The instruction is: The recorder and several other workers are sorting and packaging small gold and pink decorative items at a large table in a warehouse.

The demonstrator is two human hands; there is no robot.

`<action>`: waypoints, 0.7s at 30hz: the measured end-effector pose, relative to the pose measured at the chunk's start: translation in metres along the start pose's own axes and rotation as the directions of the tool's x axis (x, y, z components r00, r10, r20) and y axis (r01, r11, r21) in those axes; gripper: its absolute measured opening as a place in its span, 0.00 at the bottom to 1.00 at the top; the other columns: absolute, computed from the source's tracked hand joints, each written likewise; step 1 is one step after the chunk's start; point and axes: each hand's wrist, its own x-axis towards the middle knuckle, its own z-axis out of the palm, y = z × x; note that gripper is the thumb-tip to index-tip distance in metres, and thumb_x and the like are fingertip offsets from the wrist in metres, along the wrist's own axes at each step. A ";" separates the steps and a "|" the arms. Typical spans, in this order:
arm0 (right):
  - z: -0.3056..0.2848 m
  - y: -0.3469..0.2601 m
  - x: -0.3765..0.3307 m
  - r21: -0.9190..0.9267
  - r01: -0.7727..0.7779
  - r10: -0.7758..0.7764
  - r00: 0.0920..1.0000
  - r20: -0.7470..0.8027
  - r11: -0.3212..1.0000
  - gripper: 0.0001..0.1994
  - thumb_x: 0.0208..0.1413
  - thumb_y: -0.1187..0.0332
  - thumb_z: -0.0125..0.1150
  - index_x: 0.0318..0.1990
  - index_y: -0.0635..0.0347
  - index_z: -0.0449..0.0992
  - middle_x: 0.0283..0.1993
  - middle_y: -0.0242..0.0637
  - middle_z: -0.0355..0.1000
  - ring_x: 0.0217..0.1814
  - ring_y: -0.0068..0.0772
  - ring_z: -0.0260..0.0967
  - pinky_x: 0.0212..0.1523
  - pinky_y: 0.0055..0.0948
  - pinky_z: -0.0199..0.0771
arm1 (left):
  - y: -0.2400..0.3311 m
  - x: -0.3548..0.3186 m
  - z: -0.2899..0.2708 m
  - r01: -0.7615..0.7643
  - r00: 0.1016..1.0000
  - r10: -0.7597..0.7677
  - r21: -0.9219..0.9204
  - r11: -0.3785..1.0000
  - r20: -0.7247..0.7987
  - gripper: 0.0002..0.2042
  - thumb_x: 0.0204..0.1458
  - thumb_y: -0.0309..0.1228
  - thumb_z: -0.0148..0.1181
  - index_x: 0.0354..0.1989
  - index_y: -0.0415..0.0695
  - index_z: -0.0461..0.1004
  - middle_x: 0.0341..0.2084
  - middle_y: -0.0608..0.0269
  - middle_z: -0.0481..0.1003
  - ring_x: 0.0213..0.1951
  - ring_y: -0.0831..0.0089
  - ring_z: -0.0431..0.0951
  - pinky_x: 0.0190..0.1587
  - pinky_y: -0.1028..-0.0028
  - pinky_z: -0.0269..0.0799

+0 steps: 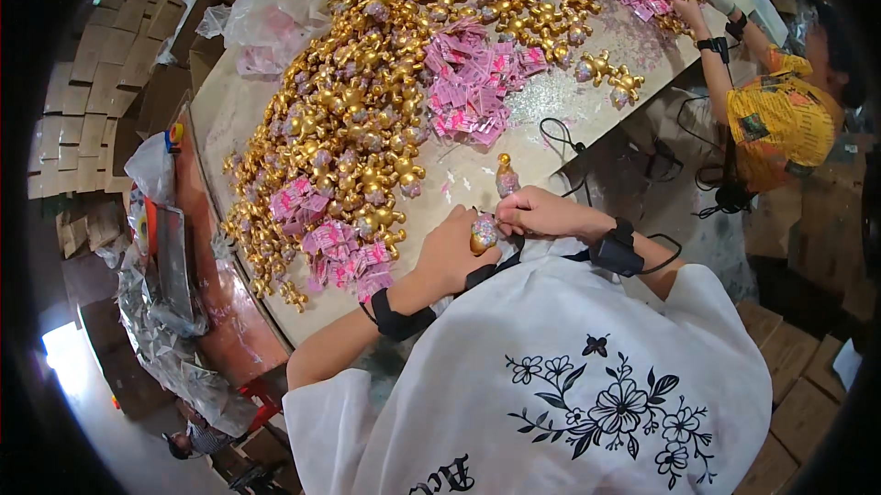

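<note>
My left hand point(450, 252) is closed around a small gold bear-shaped figure point(484, 232) with a glittery, multicoloured bead-like part, close to the table's near edge. Right beside it, my right hand point(548, 212) has its fingers pinched together; what lies between them is too small to make out. Just beyond the right fingers is another gold figure point(507, 176) with a glittery body. A large heap of similar shiny gold bear figures point(353, 119) spreads over the table ahead and to the left.
Pink printed packets point(473, 82) are piled on the table point(459, 169), with more packets point(335, 243) at left. Clear plastic bags point(284, 13) lie at the far left. A co-worker in yellow point(780, 114) reaches in at right. Cardboard boxes point(96, 82) are stacked at left.
</note>
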 end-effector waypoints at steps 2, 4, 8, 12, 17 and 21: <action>0.003 0.023 0.003 0.080 0.078 -0.080 0.997 0.019 0.994 0.13 0.58 0.64 0.41 0.24 0.56 0.66 0.16 0.20 0.54 0.14 0.11 0.46 0.13 0.16 0.45 | 0.002 -0.001 0.001 0.005 1.000 -0.005 0.011 1.000 0.021 0.20 0.36 0.42 0.57 0.32 0.37 0.66 0.29 0.49 0.66 0.33 0.52 0.70 0.35 0.61 0.66; 0.007 0.001 -0.006 0.133 -0.001 -0.005 0.999 0.043 0.991 0.13 0.58 0.63 0.41 0.24 0.56 0.65 0.16 0.20 0.53 0.14 0.12 0.45 0.13 0.16 0.43 | 0.000 -0.003 0.003 0.063 0.994 -0.069 0.067 0.996 0.082 0.21 0.37 0.43 0.56 0.33 0.36 0.66 0.29 0.48 0.66 0.32 0.51 0.70 0.34 0.60 0.66; 0.009 0.002 -0.007 0.178 -0.113 0.101 0.992 0.078 0.977 0.14 0.59 0.61 0.39 0.24 0.54 0.63 0.15 0.20 0.50 0.13 0.13 0.42 0.13 0.17 0.41 | 0.006 -0.003 -0.002 0.076 0.994 -0.079 0.049 0.996 0.080 0.18 0.38 0.40 0.56 0.31 0.36 0.66 0.26 0.47 0.65 0.30 0.50 0.69 0.33 0.61 0.65; 0.005 -0.007 -0.010 0.160 -0.248 0.235 0.967 0.096 0.955 0.17 0.61 0.56 0.35 0.25 0.53 0.64 0.17 0.18 0.51 0.14 0.11 0.42 0.13 0.15 0.41 | 0.008 0.000 -0.004 0.097 0.980 -0.115 0.113 0.989 0.161 0.23 0.40 0.46 0.54 0.34 0.35 0.66 0.30 0.46 0.67 0.31 0.51 0.71 0.35 0.61 0.68; 0.003 -0.017 -0.014 0.046 -0.231 0.226 0.969 0.098 0.972 0.17 0.60 0.56 0.36 0.28 0.55 0.66 0.19 0.22 0.54 0.18 0.14 0.48 0.18 0.17 0.50 | 0.014 0.007 -0.009 0.142 0.973 -0.165 0.144 0.979 0.162 0.28 0.43 0.53 0.51 0.33 0.33 0.67 0.29 0.45 0.67 0.31 0.51 0.72 0.35 0.62 0.68; 0.002 -0.008 -0.007 -0.049 -0.184 0.183 0.983 -0.029 0.982 0.15 0.61 0.59 0.37 0.29 0.56 0.66 0.21 0.22 0.55 0.20 0.15 0.49 0.20 0.18 0.52 | 0.013 0.009 -0.013 0.137 0.974 -0.153 0.105 0.985 0.166 0.28 0.48 0.54 0.47 0.32 0.33 0.67 0.29 0.44 0.68 0.31 0.50 0.72 0.34 0.61 0.67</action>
